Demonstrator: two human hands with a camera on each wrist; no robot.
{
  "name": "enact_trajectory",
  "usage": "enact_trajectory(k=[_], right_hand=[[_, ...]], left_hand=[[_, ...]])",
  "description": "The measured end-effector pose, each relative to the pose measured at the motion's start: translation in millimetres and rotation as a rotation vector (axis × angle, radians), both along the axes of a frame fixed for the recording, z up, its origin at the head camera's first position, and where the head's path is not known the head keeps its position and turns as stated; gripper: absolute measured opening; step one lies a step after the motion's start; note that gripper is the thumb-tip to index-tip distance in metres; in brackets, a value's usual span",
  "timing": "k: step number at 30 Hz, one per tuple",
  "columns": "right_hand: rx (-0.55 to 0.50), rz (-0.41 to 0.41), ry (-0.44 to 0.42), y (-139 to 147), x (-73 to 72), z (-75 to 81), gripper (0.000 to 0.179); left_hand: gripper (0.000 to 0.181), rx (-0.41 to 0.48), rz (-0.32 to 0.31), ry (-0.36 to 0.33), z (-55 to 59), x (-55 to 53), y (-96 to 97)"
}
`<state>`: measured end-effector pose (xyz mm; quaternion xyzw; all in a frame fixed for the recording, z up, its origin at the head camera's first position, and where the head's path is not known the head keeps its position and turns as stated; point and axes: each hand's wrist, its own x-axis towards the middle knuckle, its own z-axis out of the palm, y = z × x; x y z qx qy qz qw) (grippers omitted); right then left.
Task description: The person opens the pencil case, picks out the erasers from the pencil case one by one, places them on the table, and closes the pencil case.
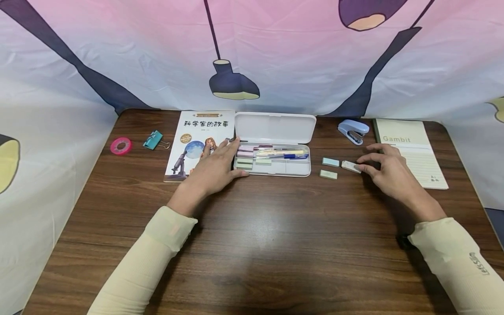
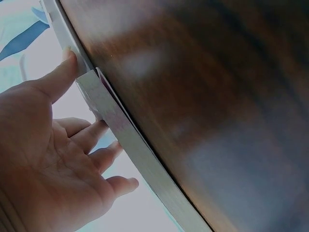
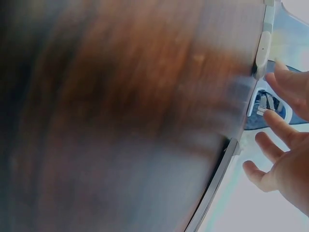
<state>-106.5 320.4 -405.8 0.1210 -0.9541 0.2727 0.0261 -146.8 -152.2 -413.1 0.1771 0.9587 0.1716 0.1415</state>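
Note:
My left hand (image 1: 214,168) lies over the storybook (image 1: 201,127), thumb and fingertips at the left side of the open white pencil case (image 1: 275,127). Pens (image 1: 281,154) and several small blocks that look like erasers (image 1: 263,162) lie inside the case. In the left wrist view the thumb (image 2: 63,72) rests along the case's edge, the other fingers spread loosely beside the book (image 2: 140,150). My right hand (image 1: 387,170) hovers at the right end of a whitish eraser (image 1: 350,166), thumb and fingers apart. A blue eraser (image 1: 330,162) and a pale green one (image 1: 328,174) lie left of it.
A light blue stapler (image 1: 353,131) stands behind the right hand, and a Gambit notebook (image 1: 413,153) lies partly under that hand. At the left are a pink tape roll (image 1: 120,145) and a teal binder clip (image 1: 153,140). A printed curtain (image 1: 275,52) hangs behind the table.

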Motion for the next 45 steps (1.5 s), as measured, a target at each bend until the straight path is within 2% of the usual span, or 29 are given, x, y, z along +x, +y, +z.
enact_trajectory(k=[5,9,12,13,16,20,22,24,26,28,31,33,35,36,37,39,42,43,44,45], right_hand=[[-0.004,-0.012,-0.007,-1.5,-0.3,0.0,0.017],[-0.006,-0.014,-0.011,-3.2,-0.9,1.0,0.017],[-0.01,-0.019,-0.008,-7.3,-0.3,4.1,0.017],[-0.014,-0.021,-0.004,-9.9,0.2,5.7,0.017],[-0.039,-0.004,0.041,-23.8,1.7,11.1,0.016],[-0.063,0.073,0.117,-56.5,2.5,19.4,0.014],[-0.063,0.121,0.13,-76.2,1.4,23.7,0.012],[-0.06,0.159,0.106,-96.0,-0.7,28.7,0.012],[-0.06,0.195,0.086,-114.3,-5.0,30.9,0.012],[-0.06,0.224,0.064,-130.7,-10.1,30.8,0.013],[-0.042,0.26,0.029,-150.6,-17.0,27.3,0.015],[-0.021,0.286,0.015,-161.0,-20.5,24.2,0.016],[-0.003,0.304,0.004,-169.6,-23.0,20.8,0.016],[0.006,0.309,0.0,-173.1,-23.9,19.3,0.017],[0.013,0.311,-0.004,-176.2,-24.6,18.0,0.017],[0.027,0.315,-0.009,-181.1,-26.4,15.1,0.018],[0.047,0.316,-0.017,-185.3,-28.2,11.5,0.021],[0.052,0.317,-0.019,-186.1,-28.8,10.4,0.022],[0.058,0.318,-0.02,-186.8,-29.0,10.0,0.022],[0.063,0.318,-0.022,-187.2,-29.2,9.4,0.023]], left_hand=[[0.104,-0.021,0.004,-0.043,26.0,10.8,9.2],[0.104,-0.02,0.002,-0.031,22.7,10.4,7.8],[0.105,0.003,0.0,-0.008,7.7,5.2,2.2],[0.105,0.001,-0.003,-0.006,6.0,4.4,1.5],[0.105,-0.009,0.002,-0.013,6.8,4.1,1.8],[0.105,-0.026,0.007,-0.036,16.0,5.9,4.8],[0.107,-0.016,0.004,-0.026,10.1,3.8,2.9],[0.108,-0.01,0.001,-0.017,2.4,1.1,0.5],[0.108,-0.012,0.001,-0.018,4.3,2.4,1.2],[0.108,-0.004,0.004,-0.014,0.8,1.6,-0.1],[0.108,-0.002,0.008,-0.015,2.8,2.5,-0.1],[0.107,-0.005,0.011,-0.022,8.1,4.4,1.4],[0.107,-0.011,0.011,-0.027,13.2,6.3,2.8],[0.107,-0.012,0.012,-0.02,11.1,5.6,2.5],[0.106,-0.012,0.013,-0.024,13.8,6.7,3.2],[0.106,-0.014,0.011,-0.019,10.8,5.1,2.8],[0.108,-0.017,0.01,-0.004,0.2,0.8,0.2],[0.107,-0.017,0.008,-0.009,1.8,1.4,0.6],[0.108,-0.019,0.007,-0.003,-1.4,-0.1,0.0],[0.108,-0.019,0.007,-0.007,1.4,1.2,0.7]])
